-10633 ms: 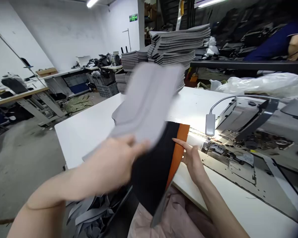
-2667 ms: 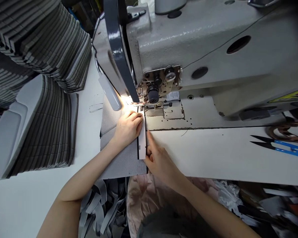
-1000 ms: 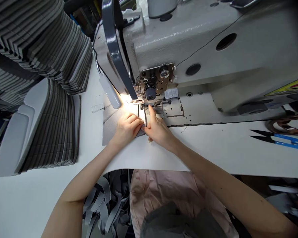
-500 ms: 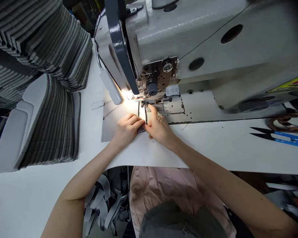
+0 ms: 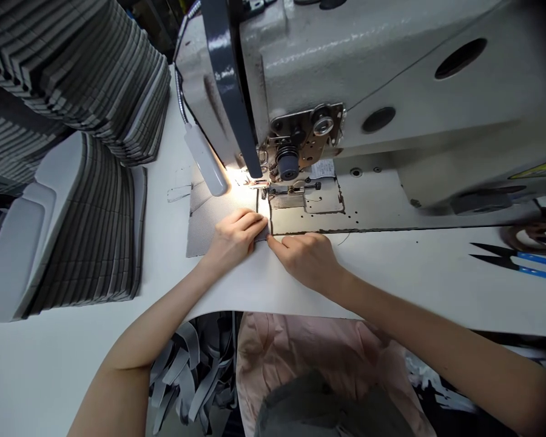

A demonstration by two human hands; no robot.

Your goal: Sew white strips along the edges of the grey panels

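Note:
A grey fabric panel (image 5: 204,227) lies flat on the table, its upper part under the lit needle area of the sewing machine (image 5: 309,79). Along its right edge runs a pale strip (image 5: 264,208), leading up to the presser foot (image 5: 262,191). My left hand (image 5: 239,233) rests on the panel, fingers together and bent, gripping the cloth beside the strip. With fingers curled, my right hand (image 5: 309,255) pinches the panel's lower right corner at index finger and thumb; the thumb is mostly hidden.
Tall stacks of grey padded pieces (image 5: 104,224) stand at left. A small lamp (image 5: 204,159) leans close to the needle. Blue-handled thread snips (image 5: 523,261) lie at the right. Grey strips (image 5: 188,364) hang below the table (image 5: 400,279) edge.
My right hand has moved down and right from beside the presser foot to the panel's lower corner, its index finger now lower. My left hand stays nearly in place. The view has shifted slightly.

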